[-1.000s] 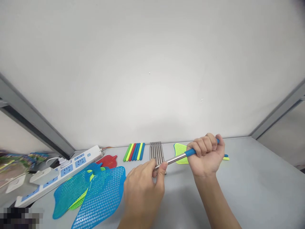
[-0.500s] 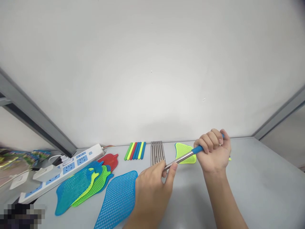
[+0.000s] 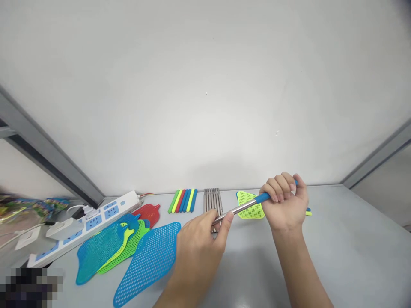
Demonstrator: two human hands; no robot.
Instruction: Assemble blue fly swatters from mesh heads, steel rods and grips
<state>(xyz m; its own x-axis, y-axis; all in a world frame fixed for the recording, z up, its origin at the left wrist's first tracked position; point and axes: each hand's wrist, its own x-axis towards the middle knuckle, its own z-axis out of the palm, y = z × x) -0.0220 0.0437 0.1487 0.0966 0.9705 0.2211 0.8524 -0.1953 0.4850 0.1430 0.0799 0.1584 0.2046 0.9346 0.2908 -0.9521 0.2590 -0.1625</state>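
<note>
A fly swatter spans both hands. My left hand (image 3: 198, 250) is closed round the lower end of its metal rod (image 3: 239, 209). From behind that hand a blue mesh swatter head (image 3: 149, 261) juts out to the left; where it joins the rod is hidden. My right hand (image 3: 284, 203) wraps its fingers about the blue handle grip (image 3: 262, 197) at the rod's upper right end, thumb along its tip. Just beyond the rod lies a yellow mesh swatter head (image 3: 248, 205). Behind my left hand sit several loose metal rods (image 3: 212, 199) in a row.
Coloured handle grips (image 3: 183, 201) line up near the wall. At left, a stack of mesh heads (image 3: 102, 241) and a red head (image 3: 150, 214) lie beside a white power strip (image 3: 123, 205) with plugs. Yellow and blue handle ends (image 3: 308, 211) show past my right wrist.
My left hand has shifted slightly left and up, and the blue mesh head has swung left with it. More of the metal rod shows between the hands. The right hand moved slightly left.
</note>
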